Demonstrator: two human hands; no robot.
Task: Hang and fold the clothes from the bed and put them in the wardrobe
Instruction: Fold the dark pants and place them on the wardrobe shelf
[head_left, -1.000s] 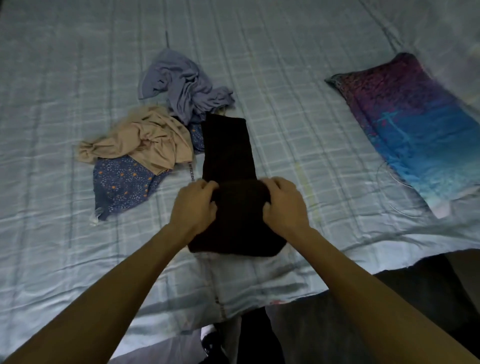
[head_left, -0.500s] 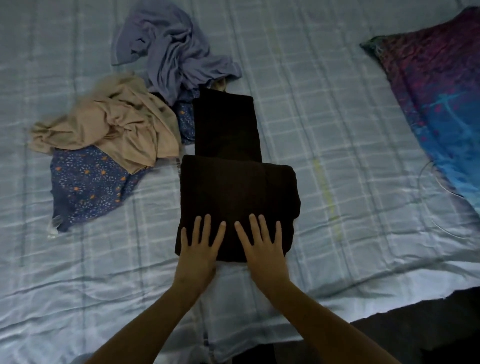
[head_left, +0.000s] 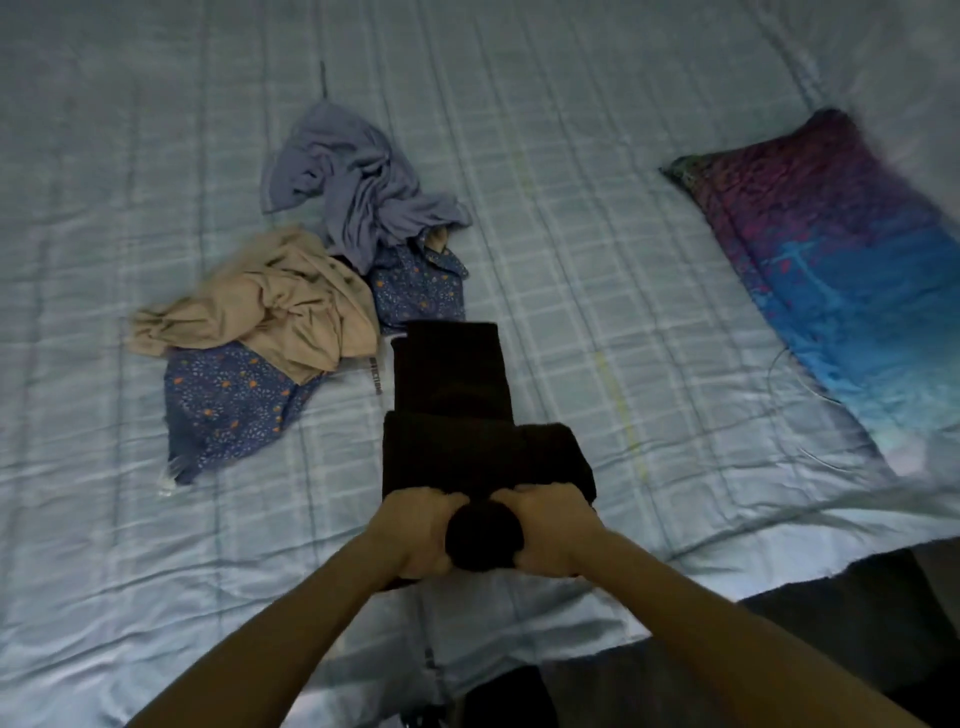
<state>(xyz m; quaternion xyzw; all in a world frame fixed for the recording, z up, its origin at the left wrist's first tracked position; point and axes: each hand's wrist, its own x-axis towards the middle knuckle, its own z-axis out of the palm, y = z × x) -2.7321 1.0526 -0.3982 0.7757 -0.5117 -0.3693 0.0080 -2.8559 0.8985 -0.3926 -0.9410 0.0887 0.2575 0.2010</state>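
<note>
Both hands had changed since half a second before: then they lay flat with fingers spread on the dark garment (head_left: 452, 374), and now the left hand (head_left: 415, 530) and the right hand (head_left: 550, 525) had curled round its near edge, a rounded bunch of the dark cloth bulging between them. Neither hand was open; each gripped the fabric, knuckles up, and the two sat close together with only that bunch between.

Under the grip and spreading away from it on every side was the bed (head_left: 571, 208), covered in a pale blue checked sheet. Well off to the right of the grip lay a long pillow (head_left: 841, 291), purple fading into blue. The dark garment ran straight away from the hands, a wide folded part nearest them and a narrower strip beyond. Beyond the grip and to its left sat a loose pile: a beige garment (head_left: 270, 306) crumpled over a blue floral garment (head_left: 228, 400), with a lilac-grey garment (head_left: 358, 187) farthest away. The far end of the dark strip lay just beside the floral cloth.
</note>
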